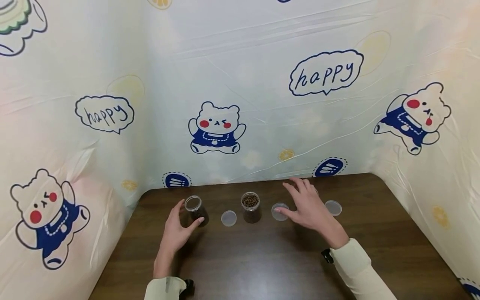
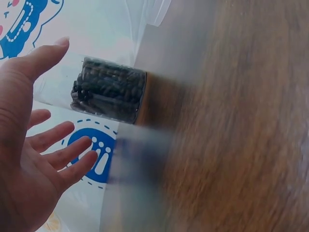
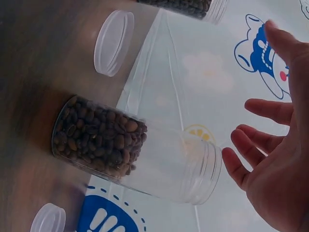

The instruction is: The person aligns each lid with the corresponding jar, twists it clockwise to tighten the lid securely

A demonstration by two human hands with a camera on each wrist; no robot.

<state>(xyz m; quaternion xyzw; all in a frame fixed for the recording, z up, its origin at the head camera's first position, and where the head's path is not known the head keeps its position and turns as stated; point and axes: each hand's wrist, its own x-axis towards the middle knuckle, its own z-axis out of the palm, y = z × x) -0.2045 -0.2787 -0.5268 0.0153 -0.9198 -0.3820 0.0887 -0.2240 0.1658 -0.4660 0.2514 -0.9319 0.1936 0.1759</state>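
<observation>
A clear open-topped jar (image 1: 196, 211) with dark beans in its lower part stands at the left of the table. My left hand (image 1: 176, 231) is spread around it, the thumb overlapping its side in the head view. In the left wrist view, straight fingers and a raised thumb frame the jar (image 2: 110, 91), holding nothing. Another open jar (image 1: 251, 207), partly filled with brown coffee-like beans, stands mid-table. To its right, my right hand (image 1: 309, 208) hovers with loosely spread fingers, its thumb overlapping a translucent lid (image 1: 278, 211). The right wrist view shows its fingertips beside the brown-bean jar (image 3: 101, 137).
Between the two jars lies a second translucent round lid (image 1: 228, 218). A third lid (image 1: 333, 208) lies right of my right hand. The dark wooden table (image 1: 255, 266) meets a printed cloth backdrop (image 1: 262, 137) at the back and sides.
</observation>
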